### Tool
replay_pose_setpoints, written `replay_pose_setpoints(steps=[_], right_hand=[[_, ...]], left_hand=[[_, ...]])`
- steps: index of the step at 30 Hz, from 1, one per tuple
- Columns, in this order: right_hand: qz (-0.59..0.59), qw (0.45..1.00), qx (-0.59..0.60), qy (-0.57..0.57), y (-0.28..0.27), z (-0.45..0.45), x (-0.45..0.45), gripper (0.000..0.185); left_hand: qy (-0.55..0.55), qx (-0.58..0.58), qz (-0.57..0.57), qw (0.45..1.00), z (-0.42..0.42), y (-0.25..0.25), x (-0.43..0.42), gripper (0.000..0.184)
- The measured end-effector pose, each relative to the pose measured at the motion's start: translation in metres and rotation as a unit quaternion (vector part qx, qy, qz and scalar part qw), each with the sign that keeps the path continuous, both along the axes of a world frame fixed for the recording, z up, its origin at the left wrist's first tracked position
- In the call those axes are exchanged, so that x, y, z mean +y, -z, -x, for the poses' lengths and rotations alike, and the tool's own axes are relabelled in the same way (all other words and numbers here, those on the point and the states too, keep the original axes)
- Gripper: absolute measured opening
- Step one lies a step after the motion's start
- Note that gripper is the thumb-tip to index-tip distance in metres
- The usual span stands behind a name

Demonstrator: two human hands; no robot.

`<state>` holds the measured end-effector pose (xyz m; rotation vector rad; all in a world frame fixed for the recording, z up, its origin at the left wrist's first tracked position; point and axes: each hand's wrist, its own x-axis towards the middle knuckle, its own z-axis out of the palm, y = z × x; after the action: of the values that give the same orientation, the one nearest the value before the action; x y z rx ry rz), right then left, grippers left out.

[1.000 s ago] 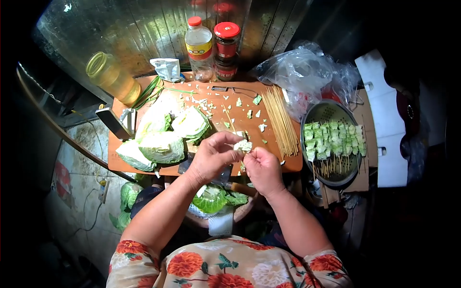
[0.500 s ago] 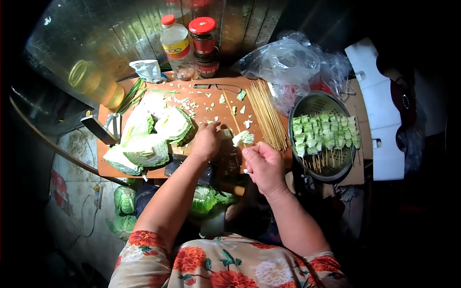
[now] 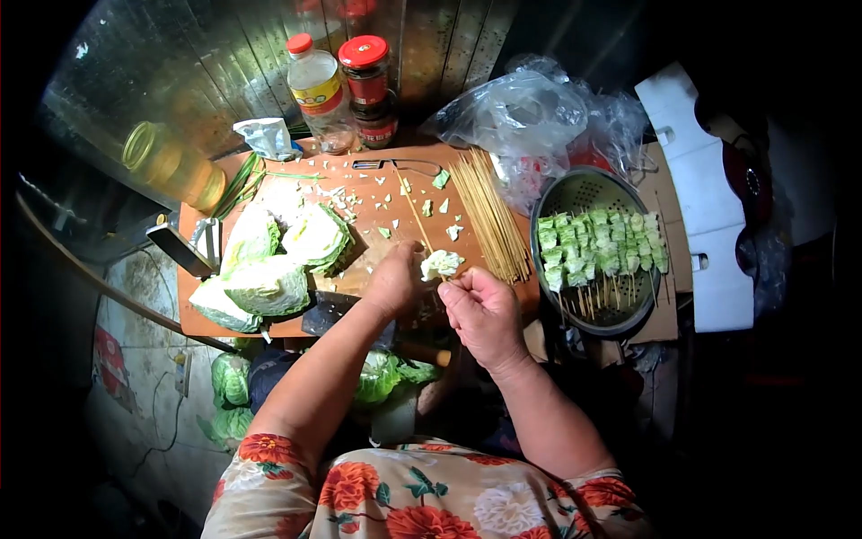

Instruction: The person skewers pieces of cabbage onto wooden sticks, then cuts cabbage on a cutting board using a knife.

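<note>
My right hand is closed around a wooden skewer, which points up and left over the board. Cabbage pieces sit on the skewer just above my right fingers. My left hand is beside those pieces, its fingers curled; whether it holds anything is hidden. Cut cabbage wedges lie left of it on the orange board, near a dark cleaver blade. To the right lies a bundle of bare skewers. Filled cabbage skewers rest on a metal colander.
At the back stand a red-capped bottle and stacked red-lidded jars, with a plastic bag to their right. A jar of yellow liquid and a phone are at the left. White foam lies far right.
My left hand left the cabbage pieces, reached to the board and has come back beside them. My right hand kept its hold on the skewer. The view has shifted to the right.
</note>
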<state>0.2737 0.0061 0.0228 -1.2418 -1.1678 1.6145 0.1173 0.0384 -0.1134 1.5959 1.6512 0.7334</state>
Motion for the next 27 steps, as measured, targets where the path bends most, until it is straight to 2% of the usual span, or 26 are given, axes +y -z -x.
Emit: replay_pose_setpoints(steps=[2, 3, 4, 5, 6, 9, 16, 19, 23, 25, 27], right_hand=[[0.004, 1.0, 0.002, -0.009, 0.004, -0.001, -0.001, 0.015], [0.01, 1.0, 0.005, -0.017, 0.004, -0.002, -0.001, 0.016], [0.007, 1.0, 0.009, -0.023, 0.003, -0.001, -0.002, 0.016], [0.012, 0.999, -0.014, -0.051, 0.001, 0.0, -0.002, 0.016], [0.017, 0.996, -0.038, -0.08, 0.0, 0.002, -0.003, 0.017], [0.013, 0.991, -0.056, -0.122, 0.0, 0.012, -0.008, 0.019], [-0.004, 0.979, -0.097, -0.178, -0.003, 0.034, -0.016, 0.019], [0.025, 0.979, -0.069, -0.188, -0.007, 0.04, -0.018, 0.018], [0.054, 0.98, -0.029, -0.19, -0.011, 0.047, -0.02, 0.017], [0.064, 0.979, -0.012, -0.191, -0.007, 0.049, -0.021, 0.015], [0.073, 0.979, 0.004, -0.19, -0.003, 0.05, -0.022, 0.013]], left_hand=[[-0.04, -0.102, 0.0, 0.994, 0.014, 0.015, 0.007, 0.03], [-0.093, -0.208, 0.062, 0.972, 0.019, -0.007, 0.008, 0.029], [-0.145, -0.31, 0.12, 0.932, 0.026, -0.037, 0.007, 0.027], [-0.172, -0.426, 0.122, 0.88, 0.037, -0.05, 0.006, 0.025], [-0.214, -0.489, 0.112, 0.838, 0.046, -0.068, 0.003, 0.024], [-0.304, -0.575, 0.072, 0.756, 0.075, -0.086, -0.001, 0.02], [-0.333, -0.577, 0.027, 0.745, 0.108, -0.102, -0.021, 0.028], [-0.29, -0.532, -0.02, 0.795, 0.113, -0.107, -0.026, 0.04], [-0.276, -0.517, -0.055, 0.808, 0.12, -0.107, -0.031, 0.038], [-0.261, -0.462, -0.057, 0.846, 0.122, -0.111, -0.034, 0.038], [-0.26, -0.449, -0.061, 0.853, 0.121, -0.116, -0.037, 0.036]])
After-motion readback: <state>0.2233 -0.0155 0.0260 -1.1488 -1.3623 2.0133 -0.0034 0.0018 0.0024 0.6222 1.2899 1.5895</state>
